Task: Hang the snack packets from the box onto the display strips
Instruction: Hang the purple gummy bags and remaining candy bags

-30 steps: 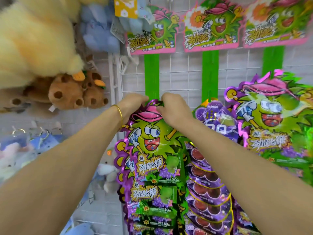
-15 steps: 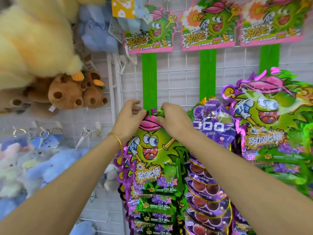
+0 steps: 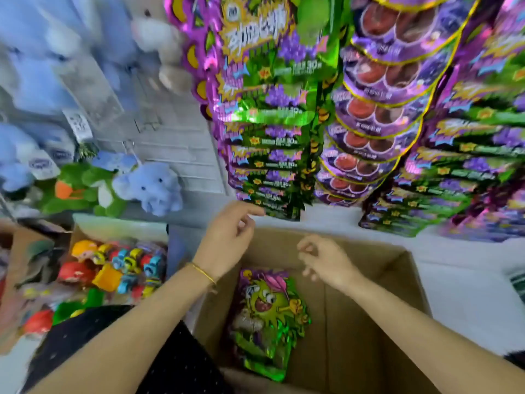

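Note:
An open cardboard box (image 3: 369, 280) sits below me on the floor. Inside it lies a small pile of green and purple snack packets (image 3: 268, 317) with a cartoon face. My left hand (image 3: 227, 237) hovers over the box's far left rim, fingers loosely spread and holding nothing. My right hand (image 3: 324, 258) hangs above the box's middle, fingers curled apart, also holding nothing. Above, hung snack packets (image 3: 270, 123) overlap in a column on the left strip, purple packets (image 3: 377, 109) fill the middle one, and more green ones (image 3: 468, 166) hang at the right.
A second box of colourful small toys (image 3: 113, 265) stands to the left. Blue plush toys (image 3: 150, 186) and a green plush (image 3: 82, 189) hang on the wire grid at left. White floor (image 3: 468, 294) lies to the right of the box.
Both hands have let go of the packet hung at the top of the left strip and dropped down over the box. My view has swung from the strips down to the box.

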The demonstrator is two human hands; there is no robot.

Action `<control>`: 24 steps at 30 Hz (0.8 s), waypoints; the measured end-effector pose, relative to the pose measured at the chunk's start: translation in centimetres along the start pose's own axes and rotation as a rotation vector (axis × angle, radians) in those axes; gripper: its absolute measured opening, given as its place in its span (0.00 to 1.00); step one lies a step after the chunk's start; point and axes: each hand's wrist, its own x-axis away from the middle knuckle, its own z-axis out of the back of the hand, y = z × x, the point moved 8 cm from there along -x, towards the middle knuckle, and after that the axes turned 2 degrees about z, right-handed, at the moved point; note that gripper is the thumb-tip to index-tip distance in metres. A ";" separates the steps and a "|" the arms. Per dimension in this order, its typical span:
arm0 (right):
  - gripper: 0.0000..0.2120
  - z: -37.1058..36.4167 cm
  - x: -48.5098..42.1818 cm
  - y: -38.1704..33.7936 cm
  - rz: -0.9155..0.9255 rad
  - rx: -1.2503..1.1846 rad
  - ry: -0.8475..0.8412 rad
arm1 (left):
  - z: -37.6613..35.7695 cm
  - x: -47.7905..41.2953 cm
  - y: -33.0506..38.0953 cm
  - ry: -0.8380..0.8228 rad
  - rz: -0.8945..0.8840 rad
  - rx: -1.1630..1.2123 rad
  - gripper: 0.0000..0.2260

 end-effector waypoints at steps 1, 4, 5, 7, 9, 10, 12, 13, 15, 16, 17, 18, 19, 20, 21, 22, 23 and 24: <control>0.07 -2.3 -0.5 3.7 -0.089 -0.001 -0.045 | -0.8 -0.2 -1.3 -0.037 0.058 -0.014 0.12; 0.07 -6.8 -1.6 10.3 -0.232 0.060 -0.071 | -2.4 -0.8 -3.6 -0.130 0.139 -0.064 0.11; 0.11 -7.9 -1.8 11.8 -0.272 0.108 -0.088 | -2.6 -1.0 -3.9 -0.141 0.142 -0.074 0.11; 0.18 -9.6 -1.7 14.0 -0.350 0.167 -0.154 | -2.8 -1.1 -4.5 -0.149 0.155 -0.073 0.10; 0.21 -11.1 -1.5 16.0 -0.415 0.174 -0.224 | -2.6 -1.2 -4.9 -0.140 0.168 -0.075 0.10; 0.22 -11.7 -1.6 17.0 -0.427 0.176 -0.239 | -2.5 -1.3 -4.9 -0.133 0.171 -0.072 0.10; 0.28 -12.4 -2.1 18.4 -0.435 0.122 -0.219 | -2.2 -1.5 -4.7 -0.113 0.166 -0.050 0.10; 0.33 -12.7 -2.6 19.5 -0.429 0.087 -0.189 | -2.0 -1.7 -4.6 -0.098 0.167 -0.036 0.10; 0.34 -13.5 -3.1 20.5 -0.452 0.046 -0.178 | -1.9 -1.9 -4.6 -0.086 0.179 -0.030 0.10; 0.28 -13.4 -3.1 19.8 -0.458 0.031 -0.160 | -2.1 -2.0 -4.7 -0.093 0.182 -0.035 0.10; 0.24 -13.5 -3.3 20.2 -0.479 0.011 -0.128 | -2.3 -2.1 -4.9 -0.108 0.185 -0.038 0.10; 0.24 -13.2 -3.3 20.3 -0.503 -0.018 -0.083 | -2.5 -2.1 -5.0 -0.121 0.189 -0.036 0.10; 0.24 -13.0 -3.2 20.4 -0.536 -0.029 -0.043 | -2.7 -2.2 -5.2 -0.131 0.193 -0.028 0.10; 0.25 -12.7 -3.3 20.7 -0.561 -0.035 -0.006 | -2.8 -2.3 -5.3 -0.137 0.196 -0.017 0.10; 0.24 -12.5 -3.3 20.4 -0.571 -0.045 0.018 | -2.9 -2.3 -5.3 -0.141 0.199 -0.005 0.10; 0.23 -12.6 -3.4 20.3 -0.572 -0.070 0.026 | -3.0 -2.3 -5.4 -0.144 0.203 0.005 0.10; 0.22 -12.8 -3.5 19.9 -0.569 -0.100 0.018 | -3.2 -2.3 -5.4 -0.146 0.209 0.010 0.10; 0.22 -13.0 -3.7 19.6 -0.550 -0.125 0.007 | -3.3 -2.3 -5.5 -0.149 0.215 0.016 0.11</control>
